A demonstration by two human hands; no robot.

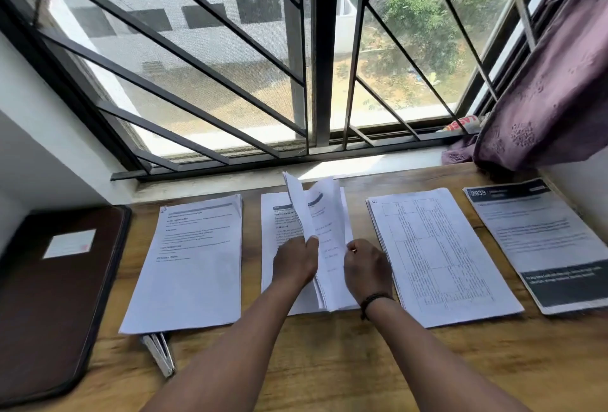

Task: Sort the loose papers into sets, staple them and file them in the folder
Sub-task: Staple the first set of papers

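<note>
Several paper sets lie in a row on the wooden desk (329, 355). At the left is a text set (194, 267), in the middle a set (279, 224) under my hands, then a set with tables (437, 257), and at the far right a sheet with dark bands (543, 240). My left hand (294, 263) pinches a lifted, curling sheet (301, 211). My right hand (367, 268) grips a raised stack of sheets (329, 247) over the middle set. A stapler (161, 352) pokes out from under the left set. The closed dark brown folder (56, 300) lies at far left.
The window sill (378, 161) and barred window (312, 50) run along the desk's far edge. A purple curtain (552, 89) hangs at the right, its hem on the sill. A white wall (39, 148) borders the left side.
</note>
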